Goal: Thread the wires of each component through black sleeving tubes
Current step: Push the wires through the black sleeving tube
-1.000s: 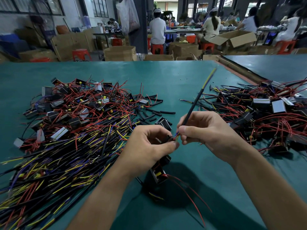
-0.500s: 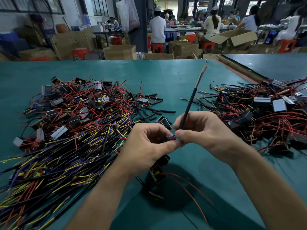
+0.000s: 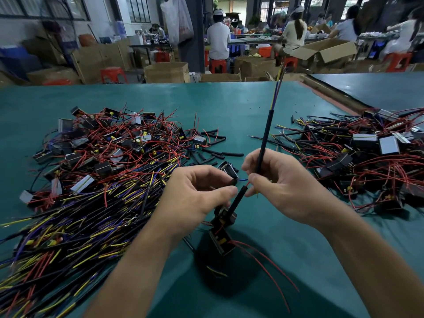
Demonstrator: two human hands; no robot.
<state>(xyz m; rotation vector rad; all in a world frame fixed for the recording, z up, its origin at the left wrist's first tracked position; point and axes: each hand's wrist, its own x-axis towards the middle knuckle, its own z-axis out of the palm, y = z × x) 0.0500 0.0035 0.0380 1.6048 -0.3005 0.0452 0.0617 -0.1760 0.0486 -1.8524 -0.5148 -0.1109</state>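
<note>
Both hands are up over the green table mat [image 3: 229,106]. The left hand [image 3: 199,193] has thumb and forefinger curled in a tight pinch on a short black sleeving tube [image 3: 238,199], and a thin red wire [image 3: 246,185] pokes out of that tube's upper mouth, right at the right hand's fingertips. The right hand [image 3: 286,187] has its fingers wrapped round a long black sleeving tube [image 3: 266,136] standing nearly upright, with yellow and blue wires [image 3: 276,88] sprouting from its top; whether it also nips the red tip, I cannot tell. A small black boxy component [image 3: 223,218] hangs at the short tube's lower end, and a second boxy component [image 3: 221,241] sits just beneath it, trailing loose red leads [image 3: 263,260]. By the look of it this is featherweight stuff: the sleeving is soft-walled and slick, and the wire is floppy enough to buckle if pushed from far back. So take the wire close to its tip, and pinch the tube near its mouth without squashing it shut. The component is the only real weight, so let it dangle. The count: two tubes in hand, two components below the left hand and two heaps on the mat. The left heap of wired components [image 3: 103,161] and the right heap of wired components [image 3: 367,157] are each far too tangled to number. Between them lies a scatter of cut black tube pieces [image 3: 215,143], perhaps a dozen, overlapping too much to be sure.
</note>
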